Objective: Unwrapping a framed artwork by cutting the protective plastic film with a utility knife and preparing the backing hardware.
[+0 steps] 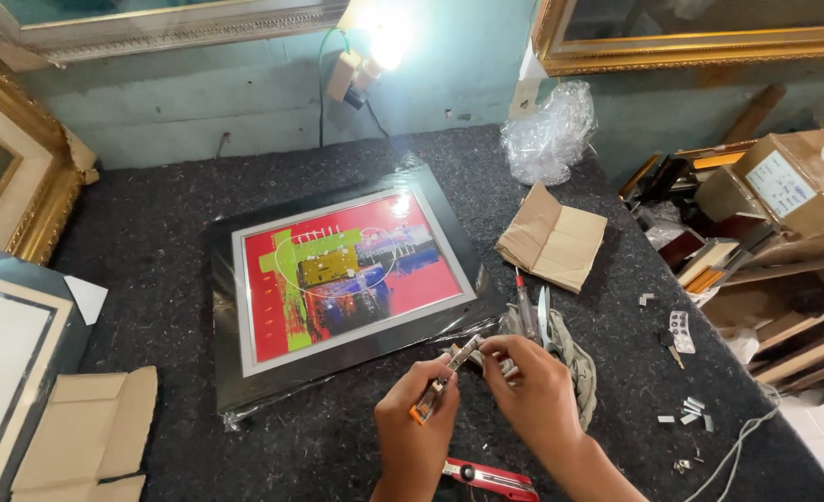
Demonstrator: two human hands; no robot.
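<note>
A dark felt-covered table [179,232] fills the view, ringed by gilt frames against a pale green wall. At its middle lies a plastic-wrapped framed picture [352,270], red and green. Folded cardboard [553,238] sits right of it, crumpled plastic [547,135] behind. Near the front edge, left hand [417,418] and right hand [528,390] close their fingers on an orange utility knife [440,386]. A red cutter [486,477] lies below the hands, staples [689,409] to the right.

Both hands [472,395] on probable utility knife [445,379]
</note>
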